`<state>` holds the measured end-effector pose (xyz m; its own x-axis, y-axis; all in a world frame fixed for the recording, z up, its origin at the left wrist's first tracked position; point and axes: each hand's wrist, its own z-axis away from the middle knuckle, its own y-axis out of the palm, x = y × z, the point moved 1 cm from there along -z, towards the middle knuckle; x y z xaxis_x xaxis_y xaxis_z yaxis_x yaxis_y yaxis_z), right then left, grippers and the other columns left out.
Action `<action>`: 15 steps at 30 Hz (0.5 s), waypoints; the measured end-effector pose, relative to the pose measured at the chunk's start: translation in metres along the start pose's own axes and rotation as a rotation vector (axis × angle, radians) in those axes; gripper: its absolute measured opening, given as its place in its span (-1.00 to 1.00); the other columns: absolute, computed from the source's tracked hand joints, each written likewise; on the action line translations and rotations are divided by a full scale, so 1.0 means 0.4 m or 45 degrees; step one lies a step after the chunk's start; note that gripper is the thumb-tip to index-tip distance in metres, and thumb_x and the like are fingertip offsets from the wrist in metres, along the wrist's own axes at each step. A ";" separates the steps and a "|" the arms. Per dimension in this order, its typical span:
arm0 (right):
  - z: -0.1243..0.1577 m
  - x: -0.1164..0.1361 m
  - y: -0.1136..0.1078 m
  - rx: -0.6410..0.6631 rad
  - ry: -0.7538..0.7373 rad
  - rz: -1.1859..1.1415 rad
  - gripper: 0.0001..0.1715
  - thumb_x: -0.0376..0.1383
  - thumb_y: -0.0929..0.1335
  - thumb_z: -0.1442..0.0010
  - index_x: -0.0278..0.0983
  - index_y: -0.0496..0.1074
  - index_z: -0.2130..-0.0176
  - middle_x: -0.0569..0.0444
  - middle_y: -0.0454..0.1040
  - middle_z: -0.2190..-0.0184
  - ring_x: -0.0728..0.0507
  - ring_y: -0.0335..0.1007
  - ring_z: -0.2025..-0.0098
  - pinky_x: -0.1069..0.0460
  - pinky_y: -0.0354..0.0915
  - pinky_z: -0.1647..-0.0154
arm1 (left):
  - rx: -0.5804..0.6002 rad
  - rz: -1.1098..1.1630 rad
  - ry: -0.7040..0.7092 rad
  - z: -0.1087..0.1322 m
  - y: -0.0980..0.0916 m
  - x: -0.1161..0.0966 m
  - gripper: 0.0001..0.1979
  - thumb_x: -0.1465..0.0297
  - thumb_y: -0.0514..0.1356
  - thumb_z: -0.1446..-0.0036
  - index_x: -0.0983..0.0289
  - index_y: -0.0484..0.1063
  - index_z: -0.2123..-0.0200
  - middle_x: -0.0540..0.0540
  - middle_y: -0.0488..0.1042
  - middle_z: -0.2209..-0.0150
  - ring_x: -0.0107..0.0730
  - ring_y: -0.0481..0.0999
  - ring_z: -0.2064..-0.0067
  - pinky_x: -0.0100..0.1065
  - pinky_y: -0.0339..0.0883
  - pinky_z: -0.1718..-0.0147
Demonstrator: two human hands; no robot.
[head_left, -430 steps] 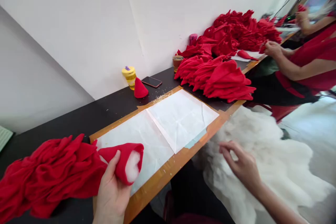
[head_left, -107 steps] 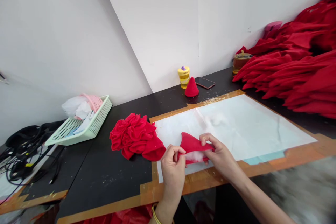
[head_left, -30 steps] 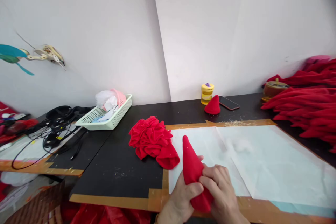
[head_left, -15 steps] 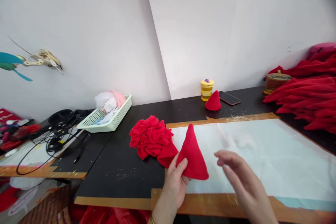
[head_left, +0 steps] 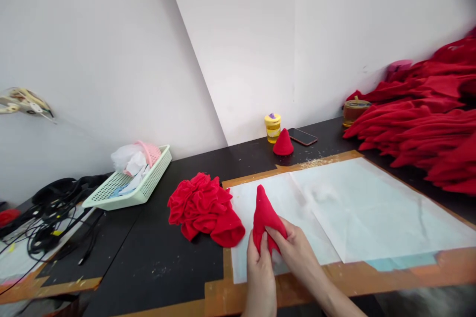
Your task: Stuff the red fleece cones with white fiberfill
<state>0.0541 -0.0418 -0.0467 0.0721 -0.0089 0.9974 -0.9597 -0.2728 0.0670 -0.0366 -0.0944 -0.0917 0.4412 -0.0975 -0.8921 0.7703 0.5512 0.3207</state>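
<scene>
A red cone-shaped felt hat points upward between my two hands above the white sheet. My left hand grips its lower left edge, thumb in front. On the lower right side, my right hand pinches the fabric with its thumb near the brim. The brim is bent inward between the thumbs. To the left lies a heap of crumpled red felt pieces, with one cone's opening turned toward my hands. Another red cone hat stands upright at the back of the table.
A white sheet is taped to the black table. Behind it are a yellow-lidded jar and a phone. A large red felt pile fills the right, beside an amber jar. Left are a green basket and tangled cables.
My right hand has come in from the right and now grips the hat with my left hand. The hat's brim has become bent. The view has turned to the right.
</scene>
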 end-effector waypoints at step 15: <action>0.005 0.011 0.003 0.062 0.090 -0.419 -0.58 0.00 0.47 -0.15 -0.26 0.34 0.39 0.18 0.37 0.49 -0.03 0.23 0.46 0.09 0.17 0.44 | 0.142 -0.089 -0.014 -0.007 -0.039 -0.059 -0.60 0.29 0.40 -0.05 0.18 0.58 0.01 0.15 0.58 -0.09 0.04 0.29 -0.35 -0.17 0.28 -0.24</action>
<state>0.0537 -0.0440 -0.0422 0.3552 0.1536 0.9221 -0.8739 -0.2957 0.3859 -0.0603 -0.0982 -0.0765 0.3891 -0.1416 -0.9102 0.8454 0.4474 0.2918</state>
